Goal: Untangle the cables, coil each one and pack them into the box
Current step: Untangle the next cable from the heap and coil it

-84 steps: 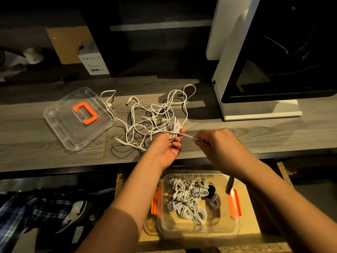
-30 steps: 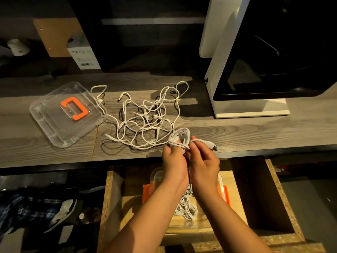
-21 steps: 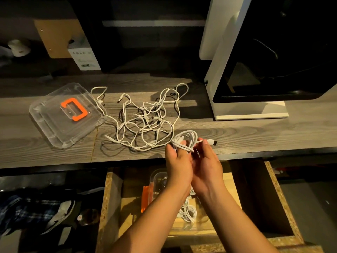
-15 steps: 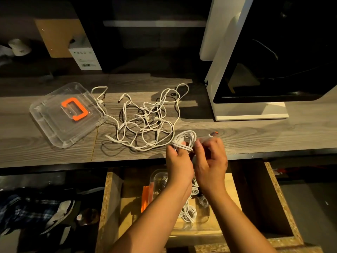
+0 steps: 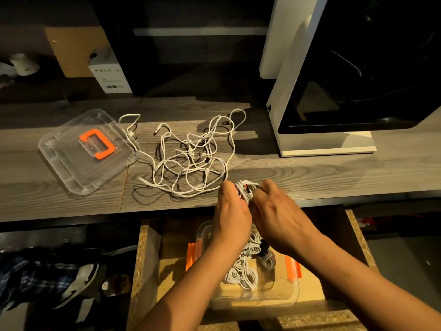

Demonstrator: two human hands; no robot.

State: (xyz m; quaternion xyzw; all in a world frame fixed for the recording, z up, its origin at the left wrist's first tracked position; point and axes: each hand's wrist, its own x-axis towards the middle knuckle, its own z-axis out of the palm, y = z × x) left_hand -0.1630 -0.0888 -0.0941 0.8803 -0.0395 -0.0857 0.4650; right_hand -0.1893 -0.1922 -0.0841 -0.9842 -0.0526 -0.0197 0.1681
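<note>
The box (image 5: 281,297), at six o'clock under the hands, holds coiled cables. Above it the left hand (image 5: 230,211) grips a small white coil (image 5: 244,188), fingers curled round the loops; the right hand (image 5: 279,211) pinches it from three o'clock. The coil looks light, limp and springy, so it is best held across its waist. Its loops seem to run eleven to five; the plug is hidden. The tangle (image 5: 191,161) lies at ten o'clock, the lid (image 5: 71,161) further left.

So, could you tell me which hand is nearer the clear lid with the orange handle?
Left. The left hand, gripping the coiled cable, is right of the lid; the right hand grips it too, farther right.
</note>
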